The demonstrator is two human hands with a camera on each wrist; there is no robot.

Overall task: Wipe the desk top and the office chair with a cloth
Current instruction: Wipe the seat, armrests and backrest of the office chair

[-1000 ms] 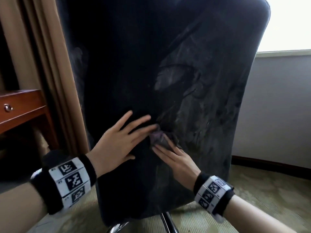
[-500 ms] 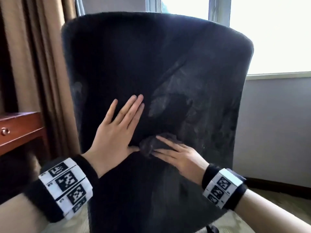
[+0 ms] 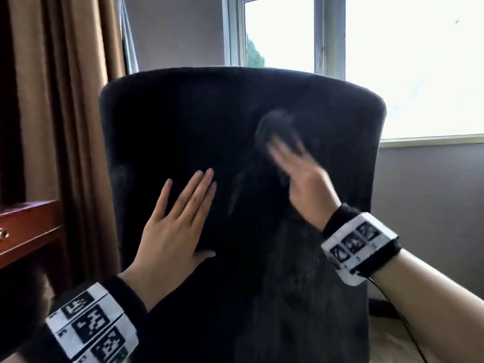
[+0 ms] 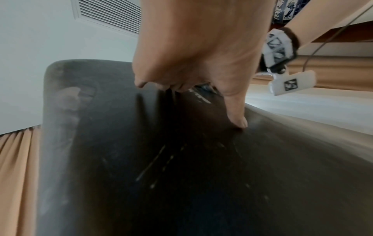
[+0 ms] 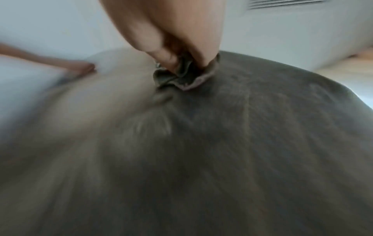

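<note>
Cloth (image 5: pixel 180 78) under right fingers (image 5: pixel 167 59) (on chair back (image 3: pixel 183 121))

Bright daylight floods a white-framed window (image 3: pixel 419 61) set above a plain grey wall (image 3: pixel 429 205), with green foliage (image 3: pixel 255 56) faintly visible outside. Tan pleated curtains (image 3: pixel 65 127) hang at left, beside a reddish-brown wooden desk (image 3: pixel 26 231) with a small metal drawer knob (image 3: pixel 3 233). Pale patterned carpet (image 3: pixel 385 341) covers the floor. A white slatted vent (image 4: pixel 109 17) sits high on a pale surface.
</note>
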